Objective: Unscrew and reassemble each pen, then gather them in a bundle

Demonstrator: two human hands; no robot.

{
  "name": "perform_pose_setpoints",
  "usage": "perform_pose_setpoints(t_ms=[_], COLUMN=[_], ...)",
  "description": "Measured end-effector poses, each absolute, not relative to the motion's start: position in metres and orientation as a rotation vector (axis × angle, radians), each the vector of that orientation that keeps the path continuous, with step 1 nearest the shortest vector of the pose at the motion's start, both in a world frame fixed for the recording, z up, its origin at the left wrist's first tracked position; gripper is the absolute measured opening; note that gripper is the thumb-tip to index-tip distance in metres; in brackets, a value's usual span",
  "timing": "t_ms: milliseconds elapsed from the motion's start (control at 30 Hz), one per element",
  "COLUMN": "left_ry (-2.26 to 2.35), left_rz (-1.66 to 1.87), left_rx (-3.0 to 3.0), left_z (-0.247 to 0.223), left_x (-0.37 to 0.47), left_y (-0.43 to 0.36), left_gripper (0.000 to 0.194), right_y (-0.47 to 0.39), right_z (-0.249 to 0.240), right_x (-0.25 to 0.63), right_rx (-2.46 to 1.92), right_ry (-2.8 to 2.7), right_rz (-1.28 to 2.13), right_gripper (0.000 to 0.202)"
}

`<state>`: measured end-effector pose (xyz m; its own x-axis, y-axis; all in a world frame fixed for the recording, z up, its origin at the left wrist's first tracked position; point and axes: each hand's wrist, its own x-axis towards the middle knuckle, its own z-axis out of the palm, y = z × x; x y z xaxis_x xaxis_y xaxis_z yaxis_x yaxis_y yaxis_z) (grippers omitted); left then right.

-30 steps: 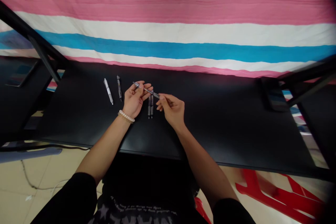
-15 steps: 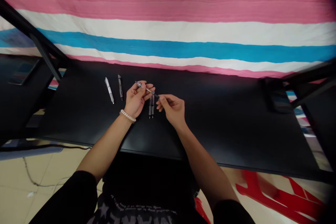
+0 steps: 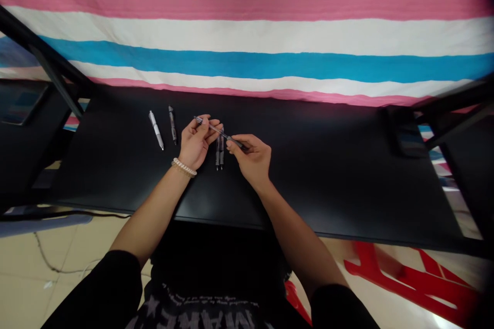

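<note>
Between the thumb and fingers of my left hand [image 3: 193, 146] is the back part of a pen [image 3: 213, 127], a slim clear-and-dark one, held slantwise above the table. My right hand [image 3: 255, 162] pinches its dark front section, which sticks out past the fingertips. A thin length of the pen spans the gap between both hands. Two dark pens [image 3: 219, 157] lie side by side below that gap, their upper ends partly covered. Left of my left hand rest a white pen [image 3: 156, 130] and another dark pen [image 3: 172, 125].
The black tabletop [image 3: 328, 175] meets a striped cloth [image 3: 270, 67] at the back. A dark flat object [image 3: 405, 133] sits at the right by a black metal frame. A red plastic stool [image 3: 409, 277] stands on the floor at the lower right.
My right hand's fingers now grip further along the pen, and more of its dark front section shows. The view has shifted slightly; the pens on the table lie as before.
</note>
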<state>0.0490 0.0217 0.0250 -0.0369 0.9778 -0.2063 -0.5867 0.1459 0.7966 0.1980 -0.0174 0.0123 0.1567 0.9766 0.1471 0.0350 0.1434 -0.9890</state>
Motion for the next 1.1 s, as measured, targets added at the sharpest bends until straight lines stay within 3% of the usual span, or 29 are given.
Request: perform_pose_setpoints(t_ms=[333,533,700,867,1100], left_ry=[0.903,0.887,0.9,0.913,0.925], left_rz=[1.395,1.364,1.358,1.394,1.381], left_rx=[0.506,0.485,0.502,0.501,0.506], left_z=[0.0203,0.0274,0.0286,0.0272,0.0264], left_x=[0.0495,0.0527,0.0529,0.0509,0.051], left_y=[0.0236,0.0209,0.0206,0.0224,0.0222], left_gripper=[0.02,0.019,0.018,0.021,0.022], right_y=[-0.0184,-0.021,-0.0196,-0.0186,-0.0173], right_z=[0.0194,0.0138,0.01,0.0139,0.0181], right_x=[0.1977,0.1992,0.1988,0.203,0.2031], right_rx=[-1.028,-1.165,-1.206,-1.162,-1.172], right_ry=[-1.259,-1.336,-1.254,-1.318,-1.233], right_rz=[0.931,0.745,0.918,0.91,1.089], right_gripper=[0.017,0.018,0.032,0.025,0.033])
